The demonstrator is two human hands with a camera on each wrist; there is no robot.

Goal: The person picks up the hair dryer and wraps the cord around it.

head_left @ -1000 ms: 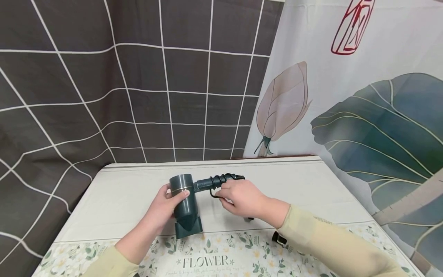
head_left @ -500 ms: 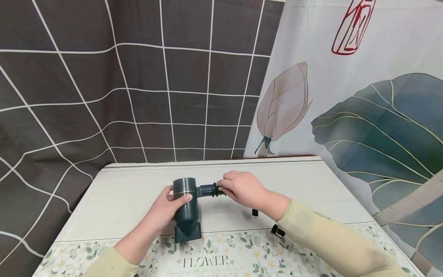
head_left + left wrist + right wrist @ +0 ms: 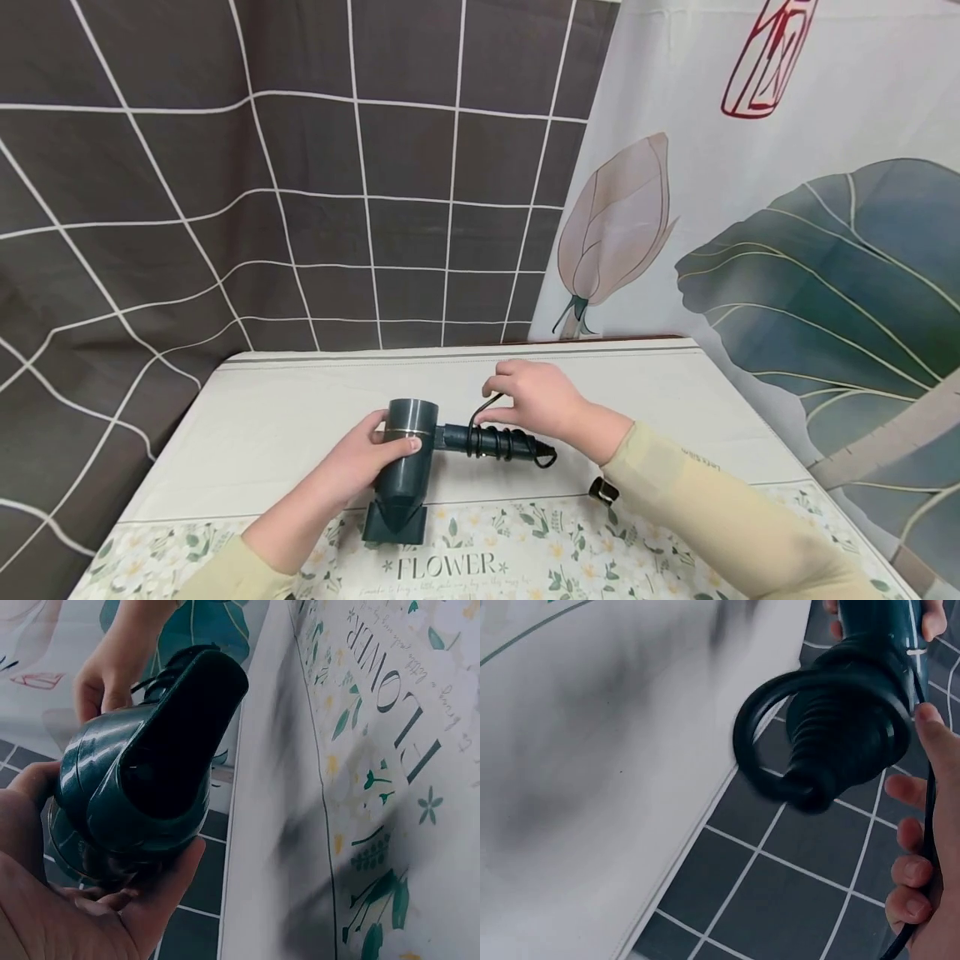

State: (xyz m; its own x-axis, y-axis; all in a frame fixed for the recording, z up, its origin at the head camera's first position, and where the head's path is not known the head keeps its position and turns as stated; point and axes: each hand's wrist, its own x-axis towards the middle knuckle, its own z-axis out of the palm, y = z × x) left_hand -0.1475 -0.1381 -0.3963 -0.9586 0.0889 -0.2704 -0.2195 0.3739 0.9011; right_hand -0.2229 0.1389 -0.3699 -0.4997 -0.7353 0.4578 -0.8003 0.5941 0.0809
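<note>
Hair dryer (image 3: 403,487): up over the tablecloth (image 3: 300,400), caught between both hands!
Left hand (image 3: 366,460): wrapped round the dryer's body, with thumb laid across the front, holding on nicely!
Right hand (image 3: 543,398): pinching a raised strand of black cord (image 3: 744,742) between thumb and fingers, just above the handle (image 3: 457,437)!
Handle: pointing rightward, wound with several turns of that cord and looped at the far tip!
Nozzle (image 3: 395,525): aimed back toward the wearer, overlapping the floral print in the head view!
Small dark object (image 3: 602,490): just beside the right sleeve (image 3: 712,508), too small to name.
Backdrop: dark grid curtain (image 3: 405,233) leftward, lotus-printed curtain (image 3: 615,225) rightward.
</note>
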